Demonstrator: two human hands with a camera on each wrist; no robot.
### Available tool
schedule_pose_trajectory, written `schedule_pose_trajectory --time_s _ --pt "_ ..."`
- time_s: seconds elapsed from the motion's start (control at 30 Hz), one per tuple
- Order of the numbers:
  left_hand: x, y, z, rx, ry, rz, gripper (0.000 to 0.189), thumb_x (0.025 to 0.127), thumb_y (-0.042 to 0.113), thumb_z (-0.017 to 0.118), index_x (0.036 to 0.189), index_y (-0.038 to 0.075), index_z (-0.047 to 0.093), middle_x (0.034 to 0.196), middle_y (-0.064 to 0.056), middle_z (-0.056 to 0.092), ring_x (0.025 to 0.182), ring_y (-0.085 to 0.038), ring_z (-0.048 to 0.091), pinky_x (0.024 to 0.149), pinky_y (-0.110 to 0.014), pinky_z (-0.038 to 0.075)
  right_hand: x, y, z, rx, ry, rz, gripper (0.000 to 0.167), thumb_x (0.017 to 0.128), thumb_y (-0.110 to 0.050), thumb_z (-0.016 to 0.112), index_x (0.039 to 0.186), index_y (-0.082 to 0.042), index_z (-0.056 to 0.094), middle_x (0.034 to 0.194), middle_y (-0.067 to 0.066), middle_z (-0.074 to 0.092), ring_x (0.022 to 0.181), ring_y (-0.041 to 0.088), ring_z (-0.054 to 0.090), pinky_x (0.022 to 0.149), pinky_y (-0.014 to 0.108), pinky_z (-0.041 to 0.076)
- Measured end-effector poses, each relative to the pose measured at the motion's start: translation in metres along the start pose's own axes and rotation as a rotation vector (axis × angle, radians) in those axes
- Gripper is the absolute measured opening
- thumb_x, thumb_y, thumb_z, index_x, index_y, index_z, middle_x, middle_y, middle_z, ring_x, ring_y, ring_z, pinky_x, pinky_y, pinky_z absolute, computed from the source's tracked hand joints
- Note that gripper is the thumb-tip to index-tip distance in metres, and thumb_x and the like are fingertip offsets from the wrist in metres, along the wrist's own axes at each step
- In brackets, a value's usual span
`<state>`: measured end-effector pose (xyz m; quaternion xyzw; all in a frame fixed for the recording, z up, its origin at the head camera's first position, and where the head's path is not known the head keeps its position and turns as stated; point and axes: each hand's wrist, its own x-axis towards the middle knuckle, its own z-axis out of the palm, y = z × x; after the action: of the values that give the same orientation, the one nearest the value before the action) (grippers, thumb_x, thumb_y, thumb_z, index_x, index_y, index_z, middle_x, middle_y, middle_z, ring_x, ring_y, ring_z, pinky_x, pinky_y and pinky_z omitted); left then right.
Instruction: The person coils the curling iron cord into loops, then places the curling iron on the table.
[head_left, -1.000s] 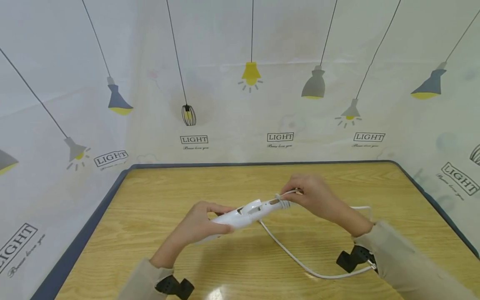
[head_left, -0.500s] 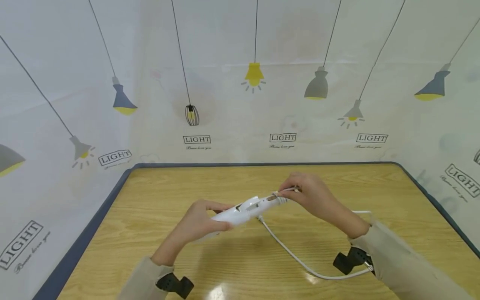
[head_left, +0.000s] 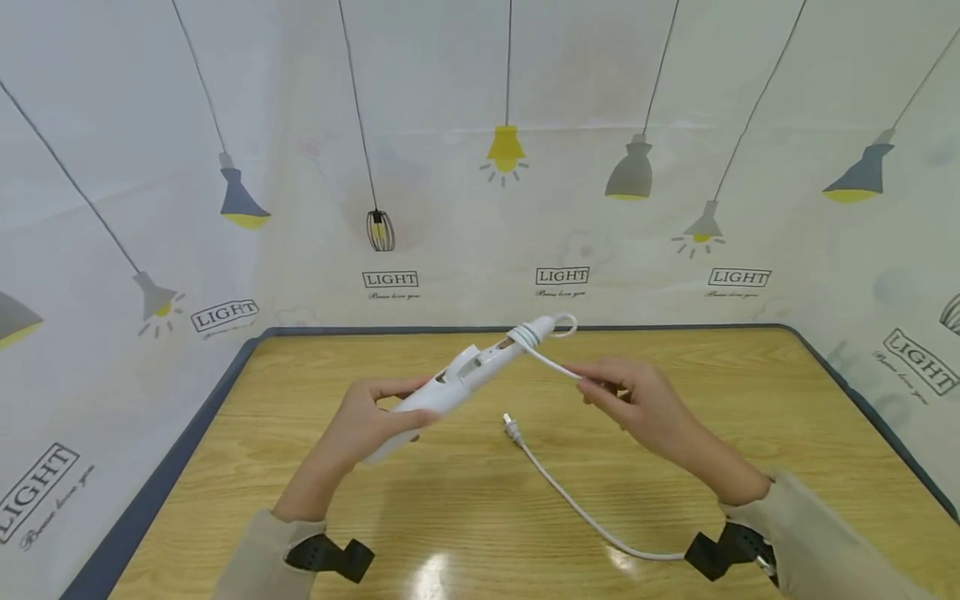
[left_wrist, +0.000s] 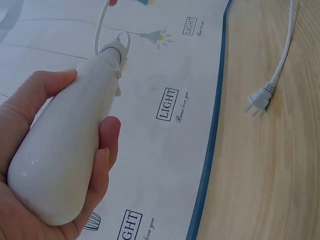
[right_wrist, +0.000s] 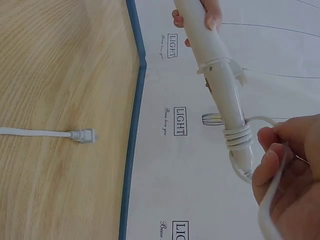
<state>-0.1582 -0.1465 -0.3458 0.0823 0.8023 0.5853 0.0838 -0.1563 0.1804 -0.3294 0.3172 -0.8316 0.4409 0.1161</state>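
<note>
A long white wand-shaped electric appliance (head_left: 442, 392), with a raised lever and slots along its body, is held above the table, tilted up to the right. My left hand (head_left: 363, 421) grips its wide rounded end, fingers on one side and thumb on the other. Several turns of white power cord (right_wrist: 238, 137) are wound round the narrow end, near a small loop where the cord leaves the appliance. Between thumb and fingers my right hand (head_left: 648, 404) pinches the cord, stretched from those turns. The cord's two-pin plug (left_wrist: 260, 99) lies on the table.
The wooden table (head_left: 300, 392) has a dark blue edge strip (head_left: 450, 329). A pale sheet printed with lamps (head_left: 450, 192) surrounds it at the back and sides. Loose cord (head_left: 570, 500) curves over the tabletop toward the right wrist.
My right hand has left the appliance's narrow end and moved right, drawing the cord out straight. My left hand shifted left, the appliance tilts more steeply, and the plug now shows in full.
</note>
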Motion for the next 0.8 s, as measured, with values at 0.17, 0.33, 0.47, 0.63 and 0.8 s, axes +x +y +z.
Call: schedule_pose_trajectory --time_s 0.17,0.33,0.47,0.63,0.8 --pt "0.0 0.002 -0.008 -0.017 0.03 0.009 0.05 0.073 0.021 0.078 0.119 0.011 0.063 0.115 -0.018 0.059 0.068 -0.026 0.064 0.059 -0.037 0.053 -0.007 0.001 0.0 0.112 -0.042 0.035 0.031 0.092 0.001 0.05 0.122 0.0 0.058 0.077 -0.002 0.056 0.047 0.011 0.043 0.036 0.023 0.04" --pt "0.0 0.005 -0.012 -0.044 0.03 0.043 0.051 0.075 0.02 0.077 0.122 0.007 0.06 0.118 -0.02 0.057 0.071 -0.026 0.064 0.061 -0.038 0.053 -0.014 0.006 0.002 0.232 -0.107 0.048 0.037 0.095 0.003 0.043 0.131 0.0 0.048 0.077 0.002 0.055 0.049 0.014 0.046 0.037 0.028 0.044" --pt "-0.002 0.008 -0.015 -0.069 0.017 0.049 0.052 0.076 0.02 0.076 0.124 0.007 0.059 0.119 -0.021 0.056 0.072 -0.028 0.065 0.062 -0.039 0.053 -0.019 0.016 0.002 0.316 -0.172 0.074 0.041 0.096 0.001 0.04 0.137 -0.003 0.041 0.076 0.003 0.054 0.052 0.014 0.047 0.039 0.031 0.046" --pt "-0.003 0.012 -0.013 -0.115 -0.029 0.074 0.05 0.077 0.015 0.075 0.123 0.006 0.059 0.118 -0.019 0.057 0.073 -0.029 0.064 0.063 -0.042 0.053 -0.02 0.034 0.001 0.404 -0.153 0.079 0.044 0.095 0.004 0.042 0.134 -0.014 0.049 0.077 0.004 0.057 0.057 0.015 0.049 0.041 0.032 0.047" --pt "-0.005 0.016 -0.008 -0.156 -0.079 0.131 0.048 0.077 0.009 0.073 0.122 0.0 0.058 0.117 -0.019 0.058 0.07 -0.026 0.063 0.062 -0.042 0.053 -0.018 0.048 0.0 0.44 -0.08 0.059 0.042 0.093 0.006 0.044 0.122 -0.021 0.06 0.077 0.009 0.059 0.057 0.013 0.05 0.043 0.029 0.045"
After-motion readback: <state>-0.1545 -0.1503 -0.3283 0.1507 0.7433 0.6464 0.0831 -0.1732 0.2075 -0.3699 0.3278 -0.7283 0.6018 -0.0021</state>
